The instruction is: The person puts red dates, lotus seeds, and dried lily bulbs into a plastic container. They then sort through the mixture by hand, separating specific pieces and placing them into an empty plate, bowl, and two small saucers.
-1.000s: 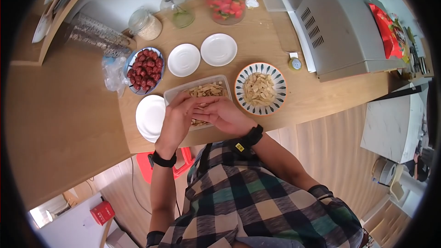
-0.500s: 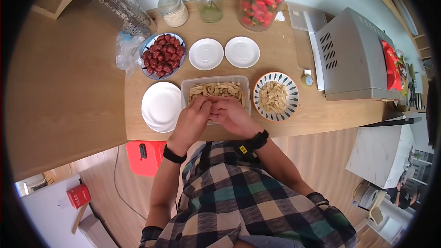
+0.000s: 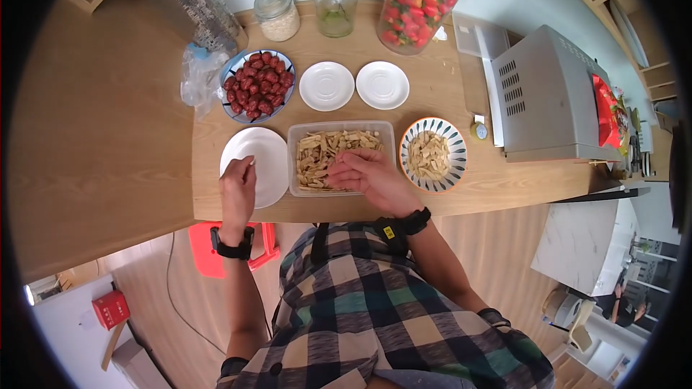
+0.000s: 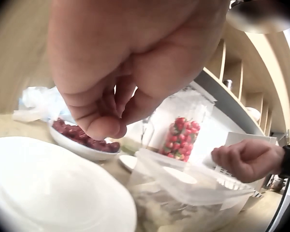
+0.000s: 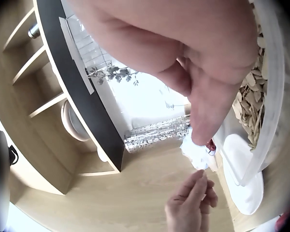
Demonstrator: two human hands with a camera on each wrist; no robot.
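Note:
My left hand (image 3: 238,191) is over the near left part of a large white plate (image 3: 268,166), pinching a small pale piece (image 3: 252,162) between thumb and fingertips. Its fingers bend down toward the plate in the left wrist view. My right hand (image 3: 375,180) hovers over a clear plastic container (image 3: 290,166) of pale dried slices (image 3: 317,155), with fingers loosely bent toward the left. What lies in its palm is hidden. To the right of the container stands a patterned bowl (image 3: 461,166) with an orange rim, which holds more pale slices (image 3: 428,155).
Behind the container are two small white plates (image 3: 326,86). A plate of red dates (image 3: 258,85) stands back left beside a plastic bag (image 3: 202,79). A jar (image 3: 277,14), a vase (image 3: 336,11) and a strawberry container (image 3: 417,11) line the wall. A microwave (image 3: 540,101) occupies the right side.
My hands were together over the container; the left has moved left to the white plate with a small pale piece. My right hand has stayed over the container.

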